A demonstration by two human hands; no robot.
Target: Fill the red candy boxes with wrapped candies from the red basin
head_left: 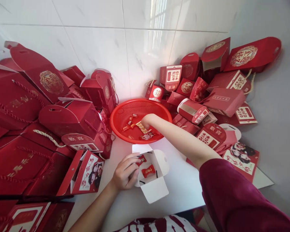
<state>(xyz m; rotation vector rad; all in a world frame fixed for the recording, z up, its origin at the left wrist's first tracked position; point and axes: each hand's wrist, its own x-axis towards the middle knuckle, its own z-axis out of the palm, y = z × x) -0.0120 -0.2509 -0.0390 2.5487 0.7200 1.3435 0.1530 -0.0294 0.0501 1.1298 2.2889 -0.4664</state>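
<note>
My left hand (126, 172) grips the side of a small open paper box (154, 190), its fingers over the rim. The box's white flaps are spread, and red-wrapped candies (149, 171) lie inside it. My right hand (147, 120) is down in a red plastic basket (116, 129), fingers curled downward beside a gold-patterned packet (141, 127). Those fingertips are hidden, so I cannot tell what they hold. Several small wrapped sweets (130, 121) and a pale-and-red wrapped sweet (148, 136) lie around in the basket.
Red gift boxes with rope handles (21, 100) are stacked at the left. Near the left hand stands a box with a cartoon couple (90, 172). More red boxes (222, 100) are piled at the right. A white tiled wall (91, 45) rises behind the white tabletop (181, 180).
</note>
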